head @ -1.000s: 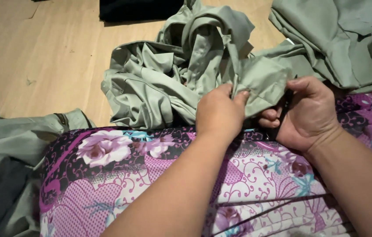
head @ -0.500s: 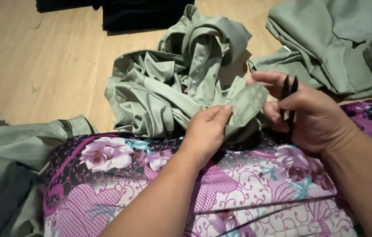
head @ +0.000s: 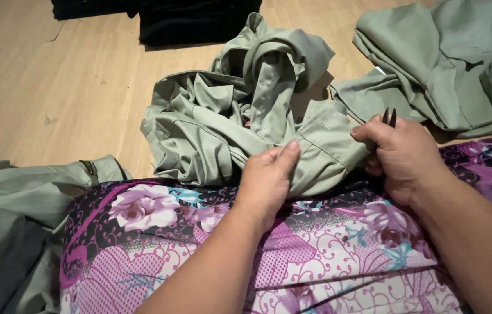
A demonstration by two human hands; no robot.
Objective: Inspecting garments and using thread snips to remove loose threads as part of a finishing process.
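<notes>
A crumpled sage-green garment [head: 240, 116] lies on the wooden floor in front of my lap. One flat part of it [head: 324, 148] is stretched between my hands over my purple floral-clad knee. My left hand [head: 266, 177] pinches the near edge of that part with thumb and fingers. My right hand [head: 400, 154] grips the cloth's right edge and also holds a small dark two-pronged tool [head: 389, 116], whose tips stick up above the fingers.
More sage-green garments are piled at the top right [head: 449, 64] and at the lower left [head: 31, 192]. Dark folded cloth [head: 193, 20] lies at the far edge of the wooden floor [head: 54, 87]. Purple floral fabric [head: 158, 244] covers my lap.
My hands have moved apart and spread the green cloth flat between them. The right hand has shifted to the right, the tool's tips still pointing up.
</notes>
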